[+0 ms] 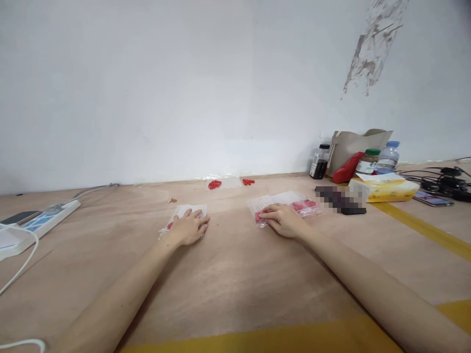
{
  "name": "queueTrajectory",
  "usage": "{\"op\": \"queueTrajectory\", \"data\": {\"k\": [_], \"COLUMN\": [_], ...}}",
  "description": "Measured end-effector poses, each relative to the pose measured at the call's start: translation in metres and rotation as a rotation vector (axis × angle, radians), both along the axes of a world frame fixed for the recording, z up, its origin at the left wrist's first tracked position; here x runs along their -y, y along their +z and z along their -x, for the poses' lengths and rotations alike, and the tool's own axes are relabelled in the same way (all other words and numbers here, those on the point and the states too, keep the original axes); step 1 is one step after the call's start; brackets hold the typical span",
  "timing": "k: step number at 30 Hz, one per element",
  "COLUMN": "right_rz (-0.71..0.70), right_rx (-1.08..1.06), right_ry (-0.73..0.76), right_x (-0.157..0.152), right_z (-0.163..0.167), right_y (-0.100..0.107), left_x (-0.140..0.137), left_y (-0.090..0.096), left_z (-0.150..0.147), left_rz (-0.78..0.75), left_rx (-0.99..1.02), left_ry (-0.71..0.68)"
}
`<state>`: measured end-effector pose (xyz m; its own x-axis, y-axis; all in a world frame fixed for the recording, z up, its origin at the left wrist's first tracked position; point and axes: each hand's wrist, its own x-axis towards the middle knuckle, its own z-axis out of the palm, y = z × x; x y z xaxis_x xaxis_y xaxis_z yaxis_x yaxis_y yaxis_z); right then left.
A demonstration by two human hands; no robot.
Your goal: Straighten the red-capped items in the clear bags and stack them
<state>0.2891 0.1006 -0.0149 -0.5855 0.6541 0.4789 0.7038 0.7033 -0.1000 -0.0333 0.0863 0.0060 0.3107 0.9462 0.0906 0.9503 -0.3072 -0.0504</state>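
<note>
Left hand (189, 226) lies flat, fingers spread, palm pressing a small clear bag (183, 215) w/ a few red pieces inside; no pinch grip, just weight on it. Right hand (282, 219) likewise flat on a bigger stack of clear bags (283, 203) holding red pieces, fingertips at its 9 o'clock end. Risk, imo: slick plastic on smooth bench (235, 274) could slide under a push, or unsealed bags spill pieces. Loose red pieces (214, 184) lie at 12 o'clock near the wall, more (248, 182) beside them. Power strip (40, 220) & cable at 9 o'clock; tissue pack (390, 189), jars, bottle at 2 o'clock crowd the right. Bench centre & near side give open room.
</note>
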Motion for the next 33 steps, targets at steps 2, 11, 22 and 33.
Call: {"op": "queueTrajectory", "data": {"k": [2,11,22,33], "right_rz": [0.037,0.166,-0.207,-0.363], "right_rx": [-0.05,-0.113,0.086,0.129], "right_ry": [0.107,0.289,0.105,0.029], "right_x": [0.001,0.008,-0.003,-0.007], "right_z": [0.007,0.054,0.027,0.034], "right_y": [-0.003,-0.009,-0.007,-0.021], "left_x": [0.0,0.008,0.024,0.018], "left_y": [-0.001,0.008,-0.026,-0.031], "left_z": [0.003,-0.009,-0.06,-0.064], "left_rz": [-0.013,-0.369,-0.082,-0.224], "left_rx": [-0.043,0.017,0.482,0.519], "left_ry": [0.041,-0.173,-0.486,-0.425]}}
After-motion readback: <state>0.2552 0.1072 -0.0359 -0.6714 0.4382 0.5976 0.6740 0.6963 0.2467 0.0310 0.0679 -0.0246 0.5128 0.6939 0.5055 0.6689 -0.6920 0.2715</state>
